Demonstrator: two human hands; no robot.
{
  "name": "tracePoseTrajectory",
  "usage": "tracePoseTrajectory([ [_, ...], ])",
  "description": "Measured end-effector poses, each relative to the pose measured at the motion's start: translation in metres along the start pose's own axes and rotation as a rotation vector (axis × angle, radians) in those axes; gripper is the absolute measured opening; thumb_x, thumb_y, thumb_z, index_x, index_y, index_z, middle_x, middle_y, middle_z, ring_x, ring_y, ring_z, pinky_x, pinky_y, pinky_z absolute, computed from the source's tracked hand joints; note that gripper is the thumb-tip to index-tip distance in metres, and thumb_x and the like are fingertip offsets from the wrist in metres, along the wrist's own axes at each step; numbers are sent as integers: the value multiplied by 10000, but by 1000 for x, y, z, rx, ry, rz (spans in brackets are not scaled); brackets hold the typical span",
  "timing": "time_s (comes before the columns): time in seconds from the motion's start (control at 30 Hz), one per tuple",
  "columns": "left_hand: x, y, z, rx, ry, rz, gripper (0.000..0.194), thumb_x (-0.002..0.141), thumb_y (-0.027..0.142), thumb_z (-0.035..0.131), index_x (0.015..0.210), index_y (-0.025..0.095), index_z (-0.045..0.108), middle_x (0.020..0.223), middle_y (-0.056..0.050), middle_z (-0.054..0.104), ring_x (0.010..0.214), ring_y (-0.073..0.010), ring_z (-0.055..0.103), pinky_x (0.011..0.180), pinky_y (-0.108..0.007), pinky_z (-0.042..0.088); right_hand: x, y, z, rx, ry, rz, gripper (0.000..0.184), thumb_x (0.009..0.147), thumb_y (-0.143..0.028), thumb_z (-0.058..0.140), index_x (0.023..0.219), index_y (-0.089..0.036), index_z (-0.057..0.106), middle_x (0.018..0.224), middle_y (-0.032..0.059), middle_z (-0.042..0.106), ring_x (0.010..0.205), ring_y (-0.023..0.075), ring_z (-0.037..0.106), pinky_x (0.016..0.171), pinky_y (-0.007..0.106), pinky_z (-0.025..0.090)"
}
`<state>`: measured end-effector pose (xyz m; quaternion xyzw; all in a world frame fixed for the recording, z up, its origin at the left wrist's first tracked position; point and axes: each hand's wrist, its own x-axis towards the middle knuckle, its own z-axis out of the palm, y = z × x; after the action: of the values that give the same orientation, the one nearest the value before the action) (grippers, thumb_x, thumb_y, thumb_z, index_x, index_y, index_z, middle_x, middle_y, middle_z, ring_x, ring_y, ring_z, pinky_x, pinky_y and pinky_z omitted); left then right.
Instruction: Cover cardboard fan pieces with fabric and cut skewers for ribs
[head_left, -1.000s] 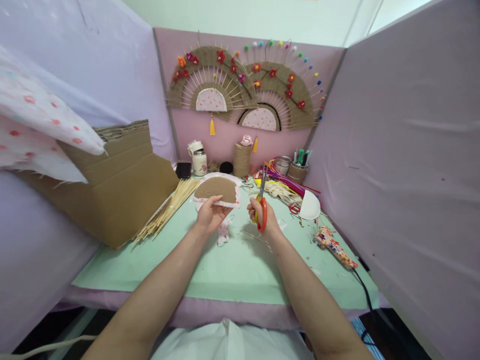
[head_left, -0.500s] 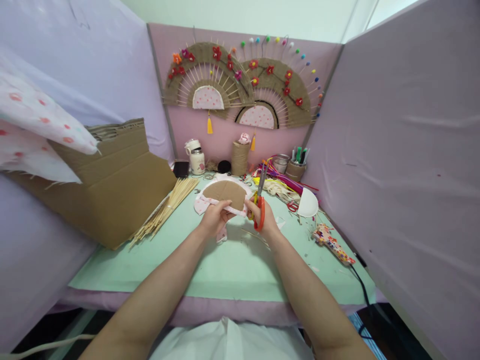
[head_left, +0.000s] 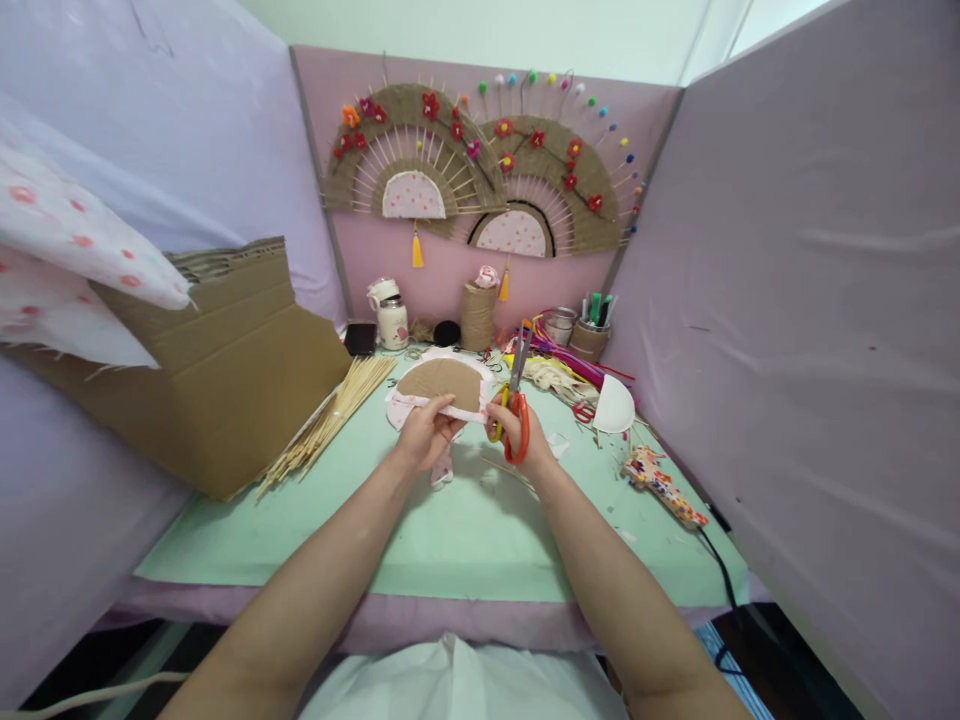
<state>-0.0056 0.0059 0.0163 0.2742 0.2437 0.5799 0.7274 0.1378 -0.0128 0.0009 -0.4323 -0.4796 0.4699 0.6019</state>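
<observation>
1. Left hand pinches the lower edge of a cardboard half-circle with pink dotted cloth under it, held above the green mat.
2. Right hand grips orange scissors, blades pointing up, just beside the cardboard.
3. Behind, a cup holds markers.
4. Near it stands a glass jar; what it holds I cannot tell.
5. On the left lie bamboo sticks and a cardboard box.

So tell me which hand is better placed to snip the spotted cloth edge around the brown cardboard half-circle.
Right. The right hand already grips the orange-handled scissors, blades pointing up beside the brown cardboard half-circle. The left hand is busy pinching its cloth-covered lower edge, so it likely serves best as the steadying hand.
</observation>
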Motion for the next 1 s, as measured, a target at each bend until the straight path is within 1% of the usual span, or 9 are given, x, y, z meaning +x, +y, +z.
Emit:
tracePoseTrajectory([
  [0.2,0,0,0,-9,30,11,114,704,85,640,796,148,618,797,-13,691,727,-124,651,808,-299,540,-3,-2,1,-74,-23,-4,306,647,-394,663,784,-208,462,534,-51,536,480,110,453,496,243,351],
  [0.37,0,-1,0,16,-9,8,156,690,96,650,840,135,633,830,-34,706,766,-137,654,801,-298,534,-2,2,-1,-96,-33,-11,297,666,-400,653,797,-204,473,546,-50,546,487,114,467,516,249,368],
  [0.5,0,0,-1,31,-43,3,166,699,101,645,864,119,646,864,-60,715,810,-154,658,787,-285,528,-3,2,0,-114,-25,0,307,645,-373,672,805,-202,474,556,-52,542,504,114,472,522,244,366],
  [0.67,2,3,-3,-26,-52,58,343,703,75,637,1035,164,639,939,-46,719,897,-164,660,853,-303,504,-6,1,4,-79,-50,2,303,651,-389,667,794,-202,477,542,-57,526,497,112,461,514,243,356],
  [0.77,3,7,-4,-56,-50,57,396,710,65,621,1091,172,623,949,-43,719,897,-164,664,874,-316,498,-3,1,1,-113,-19,10,279,679,-415,639,776,-198,492,542,-48,525,484,109,441,501,243,343],
  [0.83,4,10,-5,-76,-42,39,396,721,61,604,1100,172,621,953,-44,719,903,-161,664,878,-313,497,2,2,-7,-209,55,11,261,705,-427,601,777,-195,505,593,-22,562,500,117,459,509,248,348],
  [0.87,5,12,-6,-89,-38,27,391,725,59,593,1099,171,622,954,-46,720,908,-160,664,879,-309,498,5,3,-12,-297,110,10,254,715,-427,583,784,-193,511,631,-6,585,522,125,479,522,252,357],
  [0.93,6,15,-7,-119,-38,2,371,734,59,570,1085,165,628,951,-51,722,918,-159,664,879,-302,500,10,3,-23,-556,235,30,245,730,-409,560,830,-187,525,722,27,625,600,154,534,565,265,378],
  [1.0,6,18,-8,-147,-43,-24,343,744,66,549,1063,159,635,941,-54,724,918,-158,665,872,-298,506,13,5,-33,-876,294,83,254,745,-357,552,911,-166,544,817,71,648,706,189,581,610,276,388],
])
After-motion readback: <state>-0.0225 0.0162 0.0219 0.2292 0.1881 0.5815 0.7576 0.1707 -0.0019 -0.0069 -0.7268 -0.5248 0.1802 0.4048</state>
